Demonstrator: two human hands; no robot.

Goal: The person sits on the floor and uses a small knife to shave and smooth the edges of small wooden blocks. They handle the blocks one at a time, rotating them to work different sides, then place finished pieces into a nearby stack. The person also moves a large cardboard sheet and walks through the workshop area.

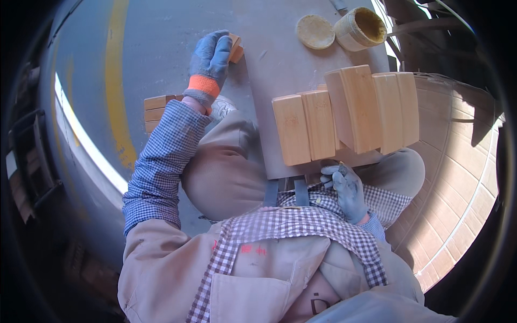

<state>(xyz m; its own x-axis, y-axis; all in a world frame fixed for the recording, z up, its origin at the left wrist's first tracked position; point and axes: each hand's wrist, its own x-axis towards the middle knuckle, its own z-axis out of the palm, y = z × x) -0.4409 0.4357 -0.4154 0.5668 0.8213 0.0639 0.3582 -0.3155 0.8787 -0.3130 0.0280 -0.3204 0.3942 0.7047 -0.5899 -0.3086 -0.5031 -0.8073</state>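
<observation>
My left hand, in a blue-grey glove with an orange cuff, is closed on a small wooden block beside the bench's left edge. Part of that block is hidden by the fingers. Close to the bench's near edge is my right hand, also gloved, its fingers pinched around something small and thin that I cannot make out. Just beyond it, several smooth wooden blocks stand in a row on the grey bench top. One taller block rises above the others.
At the bench's far end, an open tub smeared with yellowish paste lies tilted beside its round lid. More wooden blocks are stacked on the floor at left, near a yellow floor line. Brown boards or cartons fill the right side.
</observation>
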